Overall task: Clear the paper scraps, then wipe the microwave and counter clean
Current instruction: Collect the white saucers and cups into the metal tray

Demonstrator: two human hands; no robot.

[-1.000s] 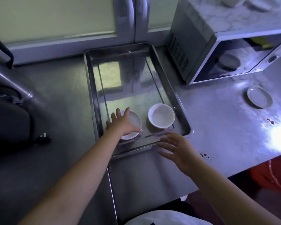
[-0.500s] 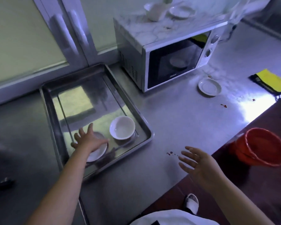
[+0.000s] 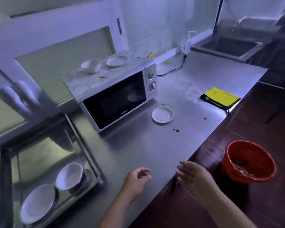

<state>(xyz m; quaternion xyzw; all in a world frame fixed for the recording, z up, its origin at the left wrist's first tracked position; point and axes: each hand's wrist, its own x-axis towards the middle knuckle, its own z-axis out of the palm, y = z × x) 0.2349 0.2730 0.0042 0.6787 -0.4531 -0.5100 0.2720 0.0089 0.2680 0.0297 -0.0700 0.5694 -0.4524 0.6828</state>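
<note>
A white microwave (image 3: 117, 99) stands on the steel counter (image 3: 138, 145), with a bowl (image 3: 91, 65), a saucer (image 3: 116, 61) and a reddish smear (image 3: 102, 77) on its marbled top. Small red scraps (image 3: 176, 130) lie on the counter near a white saucer (image 3: 162, 115); another speck (image 3: 205, 118) lies further right. A yellow cloth (image 3: 220, 98) rests at the counter's right edge. My left hand (image 3: 135, 181) hovers over the counter's front, fingers loosely curled, holding nothing. My right hand (image 3: 194, 176) is at the counter's front edge, fingers relaxed, empty.
A steel tray (image 3: 95, 170) at the left holds a white bowl (image 3: 69, 176) and a white plate (image 3: 38, 203). A red bucket (image 3: 248, 162) with scraps inside stands on the floor to the right. A sink (image 3: 229, 46) lies at the back right; a power cord (image 3: 173, 69) runs behind the microwave.
My left hand has let go of the plate in the tray and moved right over the counter. The view has swung right, showing the microwave, cloth, bucket and sink.
</note>
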